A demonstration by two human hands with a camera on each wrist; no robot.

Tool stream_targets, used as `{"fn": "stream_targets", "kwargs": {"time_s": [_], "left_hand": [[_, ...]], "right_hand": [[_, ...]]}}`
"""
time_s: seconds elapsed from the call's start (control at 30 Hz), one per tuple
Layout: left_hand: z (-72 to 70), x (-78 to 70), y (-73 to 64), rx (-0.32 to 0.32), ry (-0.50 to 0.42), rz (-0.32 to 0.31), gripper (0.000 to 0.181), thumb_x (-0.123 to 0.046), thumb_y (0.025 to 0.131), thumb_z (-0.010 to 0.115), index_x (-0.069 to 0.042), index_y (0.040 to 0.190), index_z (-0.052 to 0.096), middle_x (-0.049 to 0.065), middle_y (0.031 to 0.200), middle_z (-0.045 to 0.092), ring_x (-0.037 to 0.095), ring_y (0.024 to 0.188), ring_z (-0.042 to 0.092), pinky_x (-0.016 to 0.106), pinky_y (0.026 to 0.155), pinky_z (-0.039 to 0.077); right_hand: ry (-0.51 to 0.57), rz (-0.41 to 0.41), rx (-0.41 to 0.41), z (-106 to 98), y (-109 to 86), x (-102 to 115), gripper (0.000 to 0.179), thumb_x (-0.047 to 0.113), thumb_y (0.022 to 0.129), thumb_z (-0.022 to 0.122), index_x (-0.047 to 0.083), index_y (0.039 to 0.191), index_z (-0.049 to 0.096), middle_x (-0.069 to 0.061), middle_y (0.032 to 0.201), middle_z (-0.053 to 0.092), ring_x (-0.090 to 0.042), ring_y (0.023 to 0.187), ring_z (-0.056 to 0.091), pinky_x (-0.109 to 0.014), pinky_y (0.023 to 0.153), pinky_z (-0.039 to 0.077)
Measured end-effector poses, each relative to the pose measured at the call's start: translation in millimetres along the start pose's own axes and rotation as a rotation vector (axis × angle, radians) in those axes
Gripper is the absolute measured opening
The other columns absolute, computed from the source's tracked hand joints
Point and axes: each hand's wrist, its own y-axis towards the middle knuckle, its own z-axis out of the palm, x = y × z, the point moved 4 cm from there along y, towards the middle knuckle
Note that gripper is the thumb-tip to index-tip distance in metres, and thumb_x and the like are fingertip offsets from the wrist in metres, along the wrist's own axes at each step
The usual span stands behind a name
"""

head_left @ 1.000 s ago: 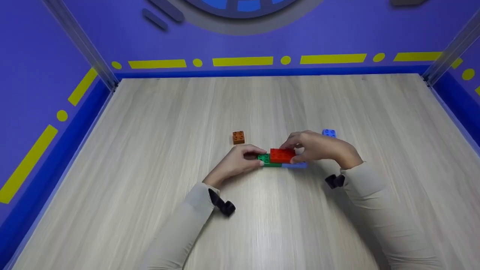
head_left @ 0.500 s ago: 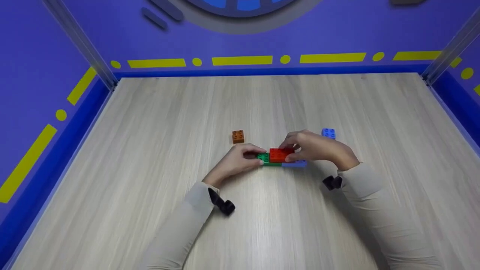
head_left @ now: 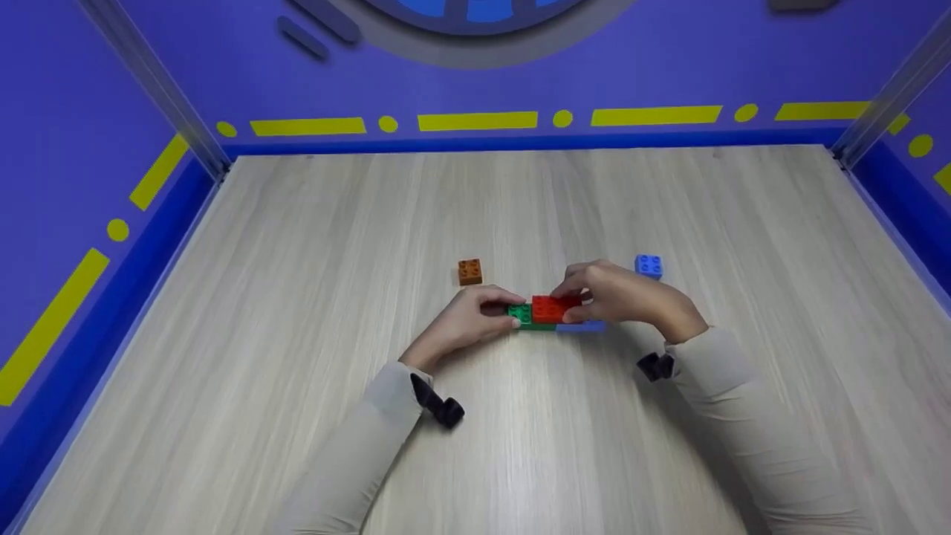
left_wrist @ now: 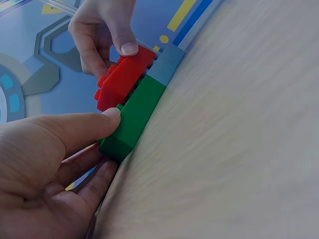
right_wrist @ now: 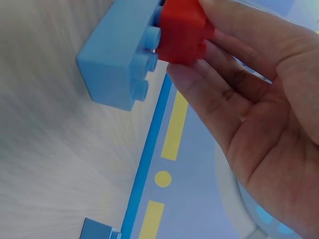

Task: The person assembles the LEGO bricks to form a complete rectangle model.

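Observation:
My left hand (head_left: 475,319) pinches the left end of a green building brick (left_wrist: 137,117) between thumb and fingers. End to end with it on the table lies a long light-blue brick (right_wrist: 112,55). A red brick (head_left: 548,308) spans the place where those two meet; my right hand (head_left: 620,293) pinches its right part. In the left wrist view, studs show in a thin gap under the red brick (left_wrist: 124,77). Studs of the light-blue brick stay uncovered at its right end, as the right wrist view shows.
A small orange-brown brick (head_left: 469,272) lies behind my left hand. Behind my right hand is a small blue brick (head_left: 648,266). Blue-purple panels (head_left: 475,89) with yellow marks border the wooden table (head_left: 334,238) at the back and sides.
My right hand has shifted slightly left, its thumb now further along the red brick's front. The left hand keeps its hold on the green brick. The bricks look unmoved; the head view drifted slightly.

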Motion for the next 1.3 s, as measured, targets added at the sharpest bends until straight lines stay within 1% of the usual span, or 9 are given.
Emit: {"fn": "stream_targets", "kwargs": {"time_s": [0.13, 0.37, 0.7, 1.0, 1.3], "left_hand": [[-0.2, -0.1, 0.3, 0.000, 0.015, 0.002, 0.031, -0.014, 0.086, 0.072, -0.013, 0.117, 0.070, 0.002, 0.120, 0.065, 0.013, 0.110, 0.059, 0.030, 0.096, 0.048], [-0.4, 0.4, 0.5, 0.000, 0.027, 0.000, 0.031, -0.015, 0.086, 0.072, -0.016, 0.117, 0.070, 0.001, 0.120, 0.065, 0.013, 0.113, 0.058, 0.031, 0.099, 0.046], [-1.0, -1.8, -1.1, 0.004, 0.026, 0.029, 0.032, -0.016, 0.086, 0.072, -0.016, 0.118, 0.069, 0.000, 0.122, 0.065, 0.012, 0.114, 0.058, 0.030, 0.099, 0.046], [-0.1, -0.3, -1.1, 0.006, 0.022, 0.006, 0.032, -0.018, 0.086, 0.072, -0.018, 0.117, 0.070, 0.000, 0.122, 0.064, 0.014, 0.113, 0.058, 0.033, 0.099, 0.046], [-1.1, -0.3, -1.4, 0.001, 0.036, 0.007, 0.032, -0.017, 0.085, 0.073, -0.016, 0.117, 0.070, 0.001, 0.120, 0.065, 0.014, 0.113, 0.057, 0.033, 0.101, 0.045]], "right_hand": [[-0.007, -0.009, -0.010, 0.0, 0.2, 1.1, 0.030, 0.014, 0.082, 0.076, 0.004, 0.111, 0.072, -0.008, 0.100, 0.067, -0.022, 0.094, 0.067, -0.035, 0.080, 0.057], [-0.009, 0.008, -0.014, -0.5, 0.3, 1.1, 0.031, 0.013, 0.082, 0.076, 0.005, 0.112, 0.072, -0.008, 0.100, 0.068, -0.022, 0.093, 0.066, -0.036, 0.081, 0.057], [-0.031, -0.004, -0.035, 0.1, 1.5, 3.6, 0.029, 0.011, 0.081, 0.077, 0.004, 0.108, 0.073, -0.007, 0.096, 0.068, -0.020, 0.090, 0.066, -0.035, 0.077, 0.057], [-0.090, -0.038, -0.052, 1.5, -0.3, 4.4, 0.029, 0.015, 0.081, 0.077, 0.005, 0.108, 0.073, -0.006, 0.095, 0.068, -0.016, 0.085, 0.063, -0.032, 0.074, 0.056], [-0.047, -0.042, -0.047, 3.1, -0.9, 1.0, 0.028, 0.015, 0.082, 0.076, 0.005, 0.109, 0.072, -0.007, 0.097, 0.067, -0.019, 0.091, 0.065, -0.034, 0.078, 0.057]]}}
